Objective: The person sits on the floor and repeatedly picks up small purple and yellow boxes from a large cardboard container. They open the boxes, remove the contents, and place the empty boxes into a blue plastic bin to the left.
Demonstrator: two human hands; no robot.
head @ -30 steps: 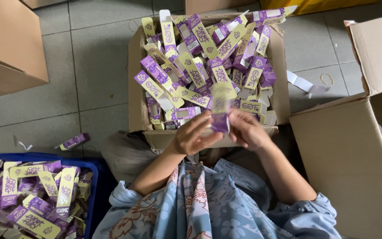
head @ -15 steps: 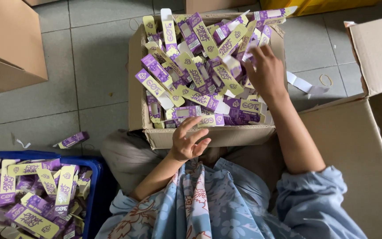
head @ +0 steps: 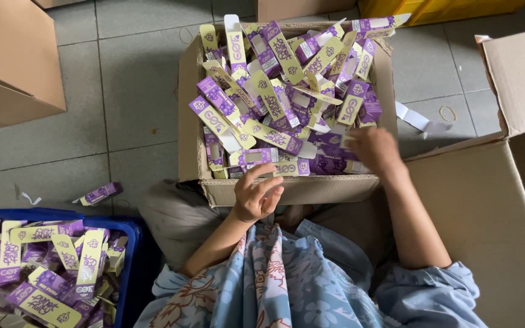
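Left hand [head: 256,197]: I see it at the near wall of the cardboard box [head: 287,189], fingers loosely curled, thumb up toward the rim. It holds nothing; the fingertips rest against or just off the front wall, I cannot tell which.

Right hand [head: 375,149]: reached over the near right corner of the same box, palm down on the heap of small purple-and-yellow cartons [head: 274,91]. Fingers are bent into the pile and touch the cartons near the right wall. I cannot tell whether they have closed on one; the fingertips are hidden among the cartons.

The cartons fill the box loosely, lying at every angle, several standing on end along the far edge. Most are flat, narrow sleeves with a small window.

The box sits on a grey tiled floor [head: 135,91], directly ahead of my knees. The forearms come out of a blue patterned garment [head: 287,279] at the bottom of the view.

Lower left: a blue crate [head: 130,228] holding more cartons of the same kind. One stray carton [head: 99,194] lies on the tiles between crate and box.

Right: a large open brown carton [head: 487,231], touching the box at its corner. Upper left: another brown carton [head: 13,67], well apart.
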